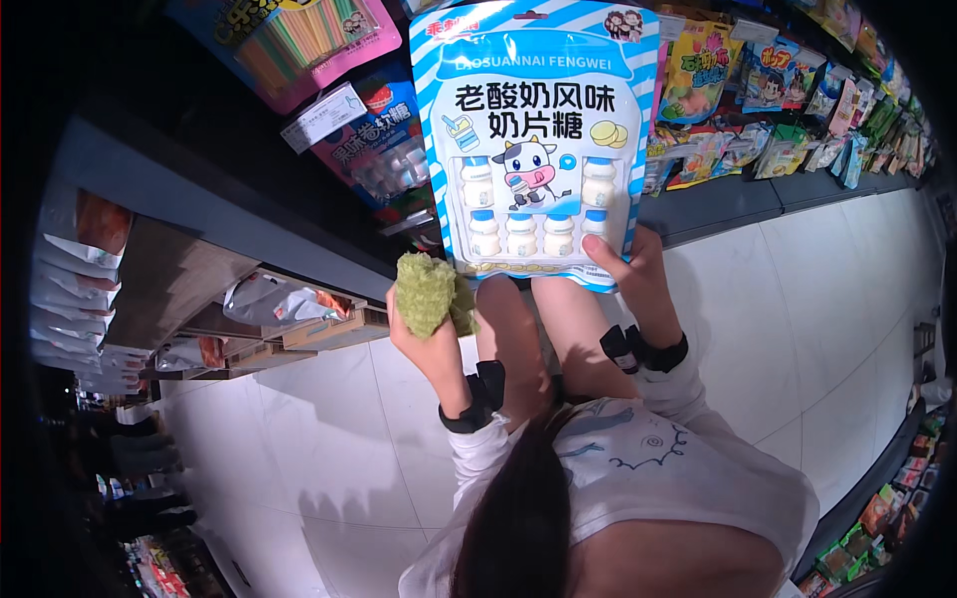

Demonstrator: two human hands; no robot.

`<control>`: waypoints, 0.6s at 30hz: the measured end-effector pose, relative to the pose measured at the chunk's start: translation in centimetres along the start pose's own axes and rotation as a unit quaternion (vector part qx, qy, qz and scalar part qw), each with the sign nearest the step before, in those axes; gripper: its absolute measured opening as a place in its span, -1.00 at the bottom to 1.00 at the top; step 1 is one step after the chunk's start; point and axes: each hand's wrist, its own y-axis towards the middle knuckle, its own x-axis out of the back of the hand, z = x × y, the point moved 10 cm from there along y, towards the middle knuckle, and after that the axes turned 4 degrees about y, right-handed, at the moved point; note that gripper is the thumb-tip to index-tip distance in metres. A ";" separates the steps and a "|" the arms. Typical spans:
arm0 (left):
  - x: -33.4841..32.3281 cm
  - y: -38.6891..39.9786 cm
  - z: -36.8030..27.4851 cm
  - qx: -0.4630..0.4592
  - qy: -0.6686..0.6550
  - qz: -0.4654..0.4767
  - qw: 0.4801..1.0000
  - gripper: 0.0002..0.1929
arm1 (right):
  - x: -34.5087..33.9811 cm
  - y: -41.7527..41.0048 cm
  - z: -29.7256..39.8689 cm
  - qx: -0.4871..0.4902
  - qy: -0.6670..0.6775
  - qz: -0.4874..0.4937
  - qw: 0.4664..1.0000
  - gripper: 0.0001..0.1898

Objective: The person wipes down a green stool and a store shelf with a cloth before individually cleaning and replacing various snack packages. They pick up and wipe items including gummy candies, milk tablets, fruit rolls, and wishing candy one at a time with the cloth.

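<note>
A large blue-and-white bag of milk-tablet candy (532, 142) faces me, printed with a cartoon cow. Small white bottles with blue caps show through its clear window. My right hand (639, 269) pinches the bag's lower right corner, thumb in front and the other fingers behind. A fuzzy green cloth (425, 294) is bunched up in my left hand (428, 355). The cloth is close to the bag's lower left corner; I cannot tell whether they touch. Black bands circle both wrists.
Hanging candy packets (695, 71) line the dark shelf to the right. At upper left are a pink bag of candy sticks (306, 45), a price tag (325, 118) and a roll-candy bag (385, 142). A lower shelf (187, 280) holds silvery packets (280, 299). Pale tiles (314, 433) cover the floor.
</note>
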 end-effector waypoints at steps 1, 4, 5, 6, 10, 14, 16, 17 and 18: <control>0.0 -0.3 0.8 0.003 0.002 0.003 1.000 -0.66 | 0.3 -0.3 -0.5 0.001 0.002 -0.026 1.000 -0.73; 2.0 -1.2 -3.1 -0.150 0.150 -0.106 0.972 -0.59 | -0.8 -0.7 -0.6 0.022 -0.048 0.005 0.999 -0.74; 1.7 -1.2 -3.8 -0.149 0.152 -0.105 0.972 -0.59 | -1.4 -0.9 -0.4 0.036 -0.090 0.029 0.995 -0.74; 1.2 -1.7 -5.5 -0.192 0.148 -0.122 0.963 -0.55 | -1.4 -1.1 -1.0 0.010 -0.050 0.026 0.998 -0.73; -3.9 -4.2 -7.7 -0.187 0.154 0.023 0.970 -0.36 | -2.5 -2.1 -1.3 0.064 -0.058 0.023 0.996 -0.72; -8.1 -9.4 -8.5 -0.248 0.174 0.170 0.938 -0.16 | -1.9 -3.7 -8.6 -0.159 0.467 -0.042 0.869 -0.77; -8.8 -10.8 -7.5 -0.257 0.187 0.178 0.931 -0.12 | -0.5 -3.9 -6.1 -0.070 0.272 -0.046 0.959 -0.79; -8.7 -11.2 -7.4 -0.275 0.192 0.159 0.929 -0.10 | 0.1 -4.1 -4.0 0.022 0.063 -0.045 0.997 -0.81; -8.6 -11.4 -7.7 -0.294 0.197 0.139 0.925 -0.07 | 0.4 -4.3 -4.2 0.023 0.062 -0.047 0.997 -0.81</control>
